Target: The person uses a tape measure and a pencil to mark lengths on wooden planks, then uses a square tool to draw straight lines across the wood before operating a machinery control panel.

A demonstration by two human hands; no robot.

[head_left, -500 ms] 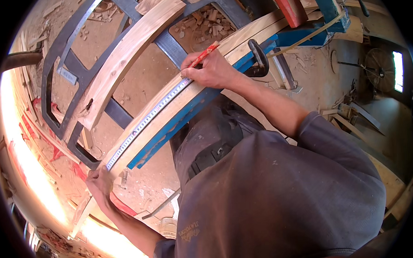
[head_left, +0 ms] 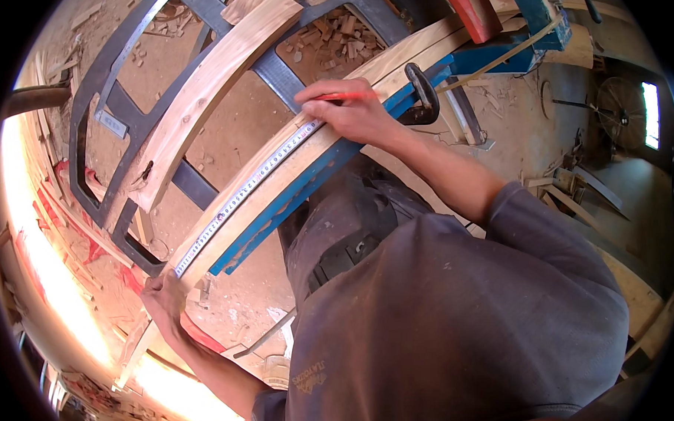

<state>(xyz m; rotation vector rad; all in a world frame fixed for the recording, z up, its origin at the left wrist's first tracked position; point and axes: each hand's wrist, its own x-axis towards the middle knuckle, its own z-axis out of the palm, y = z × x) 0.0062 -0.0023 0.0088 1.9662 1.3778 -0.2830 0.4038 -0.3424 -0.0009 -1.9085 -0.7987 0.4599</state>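
Note:
A white measuring tape (head_left: 236,201) lies stretched along a pale wooden board (head_left: 252,211), which rests on a blue metal beam (head_left: 292,204). At the board's lower left end my left hand (head_left: 164,293) is closed, pinching the tape's end against the wood. My right hand (head_left: 352,110) is closed around a red pencil (head_left: 344,96), slightly smeared by motion. That hand rests on the board where the tape's other end passes out of sight beneath it.
Beyond the board, a curved timber piece (head_left: 203,104) lies across a dark metal frame (head_left: 137,106). A black clamp handle (head_left: 422,96) stands right of my right hand. A red part (head_left: 473,13) lies farther back. Wood scraps (head_left: 338,40) litter the floor.
My right hand has shifted slightly up and right along the board. The pencil has swung from a slant to nearly level. My left hand stays at the board's end.

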